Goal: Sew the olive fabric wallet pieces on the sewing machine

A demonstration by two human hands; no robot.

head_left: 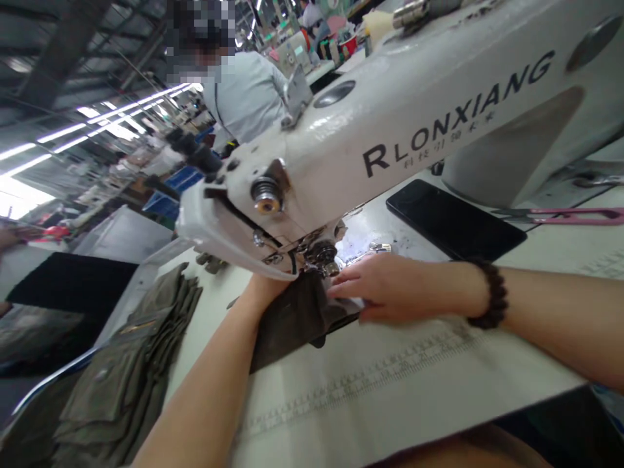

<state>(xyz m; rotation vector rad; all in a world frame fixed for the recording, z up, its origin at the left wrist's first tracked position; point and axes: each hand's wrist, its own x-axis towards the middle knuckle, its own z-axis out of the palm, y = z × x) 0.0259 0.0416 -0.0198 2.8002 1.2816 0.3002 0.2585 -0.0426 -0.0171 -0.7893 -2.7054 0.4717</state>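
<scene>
A dark olive piece of fabric (292, 318) lies on the white table under the head of a sewing machine (312, 162). My right hand (385, 286) rests at the fabric's right edge, close by the needle area, with its fingers reaching forward onto the cloth. On the fabric's far left side is my left hand (268, 289); the machine head and the cloth hide its fingers. The needle and presser foot are mostly covered by the machine's lower parts and my right fingertips.
A black phone (455, 218) and pink-handled thread snips (575, 216) lie to the right behind my arm. Stacked olive fabric pieces (127, 364) hang over the table's left side. A ruler strip (380, 377) runs along the front. A co-worker (248, 97) sits beyond the machine.
</scene>
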